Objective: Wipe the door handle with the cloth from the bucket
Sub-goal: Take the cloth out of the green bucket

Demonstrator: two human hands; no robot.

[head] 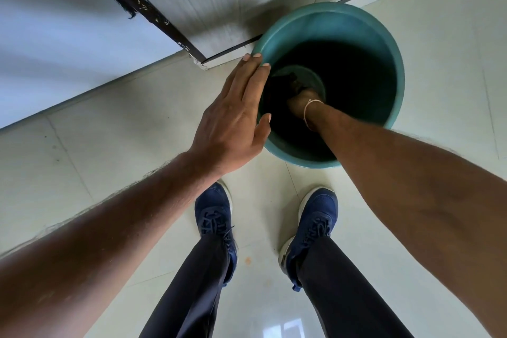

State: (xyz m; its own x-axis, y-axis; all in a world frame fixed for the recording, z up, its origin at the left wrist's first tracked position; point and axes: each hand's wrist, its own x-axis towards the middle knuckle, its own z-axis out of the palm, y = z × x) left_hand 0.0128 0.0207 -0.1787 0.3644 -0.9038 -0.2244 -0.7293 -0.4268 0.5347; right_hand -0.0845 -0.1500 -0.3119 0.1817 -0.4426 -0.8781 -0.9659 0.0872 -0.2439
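Bucket (389,44), teal, sitting at 1 o'clock. Left hand (233,115) flat against its rim, fingers straight. Right hand (300,101) reaching deep inside toward dark cloth (284,81) at bottom; grip hidden, can't tell.

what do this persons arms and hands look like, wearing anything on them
Both forearms are bare, with no sleeves in view and visible arm hair. The left hand wears no ring, watch or glove, and its fingers have short, pale nails. The right hand has a thin, light-coloured thread or string band tied around the wrist; nothing else is worn on it that can be seen.
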